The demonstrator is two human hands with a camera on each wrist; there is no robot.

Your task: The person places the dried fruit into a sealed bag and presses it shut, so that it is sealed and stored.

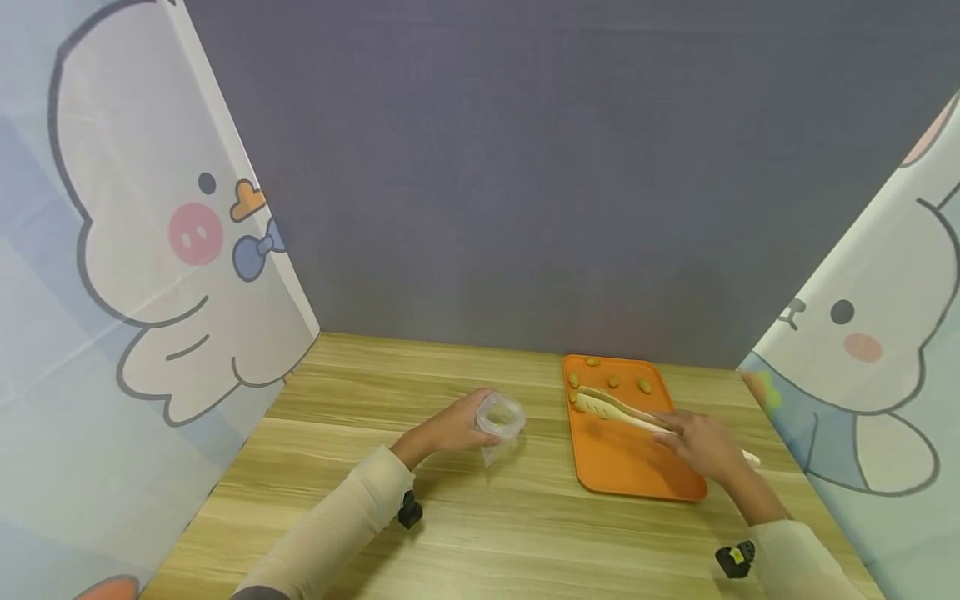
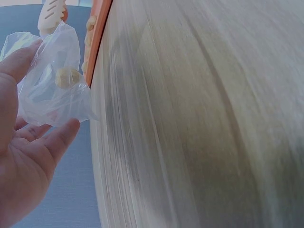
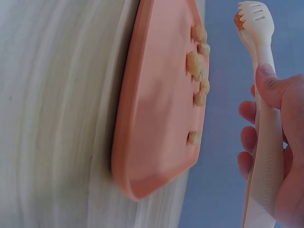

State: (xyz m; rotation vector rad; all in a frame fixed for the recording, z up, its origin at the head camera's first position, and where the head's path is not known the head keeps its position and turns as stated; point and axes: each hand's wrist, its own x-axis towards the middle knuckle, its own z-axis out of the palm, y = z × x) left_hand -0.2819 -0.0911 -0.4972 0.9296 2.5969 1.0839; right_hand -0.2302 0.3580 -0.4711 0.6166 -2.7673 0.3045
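Observation:
My left hand (image 1: 461, 423) grips a clear plastic bag (image 1: 501, 423) by its mouth, which is spread wide above the wooden table. In the left wrist view a pale lumpy piece (image 2: 67, 77) shows through the bag. My right hand (image 1: 705, 446) holds cream-coloured tongs (image 3: 264, 52), thumb on one arm and fingers around the other. A small brown piece (image 3: 238, 21) sits between the tong tips, which are over the left side of an orange tray (image 1: 637, 471). Several small tan lumpy pieces (image 3: 195, 65) lie on the tray; their exact kind is hard to tell.
The wooden table (image 1: 337, 417) runs back to a grey wall panel (image 1: 487, 183). Cartoon-printed sheets (image 1: 870, 392) stand on both sides. The bag is left of the tray, with a strip of tabletop between them.

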